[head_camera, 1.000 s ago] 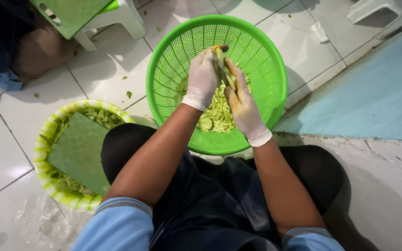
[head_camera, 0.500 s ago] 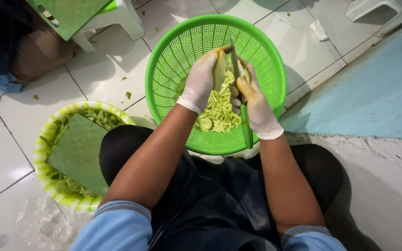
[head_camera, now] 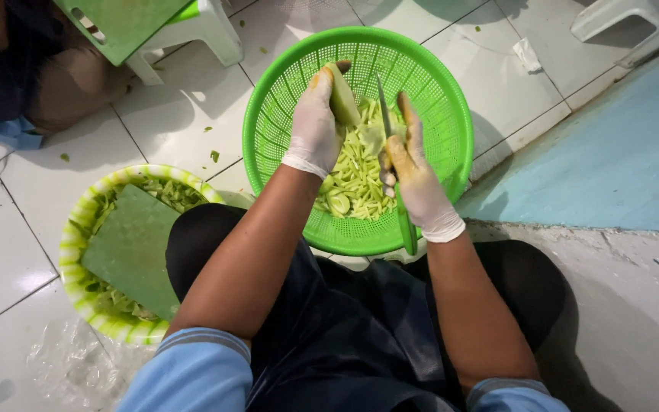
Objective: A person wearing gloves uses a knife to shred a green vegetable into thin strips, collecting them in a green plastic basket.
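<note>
Your gloved left hand (head_camera: 316,126) grips a pale green fruit piece (head_camera: 342,95) over the green basket (head_camera: 451,107); your right hand (head_camera: 413,175) clasps the knife (head_camera: 395,179). A shred pile (head_camera: 356,175) already lies inside; the held piece remains uncut.

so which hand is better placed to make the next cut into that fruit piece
Right, probably. The right hand holds the knife with its blade beside the pale fruit piece, which the left hand grips over the green basket.

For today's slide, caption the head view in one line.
Gloved left hand holds fruit; right hand holds knife over green basket.
</note>
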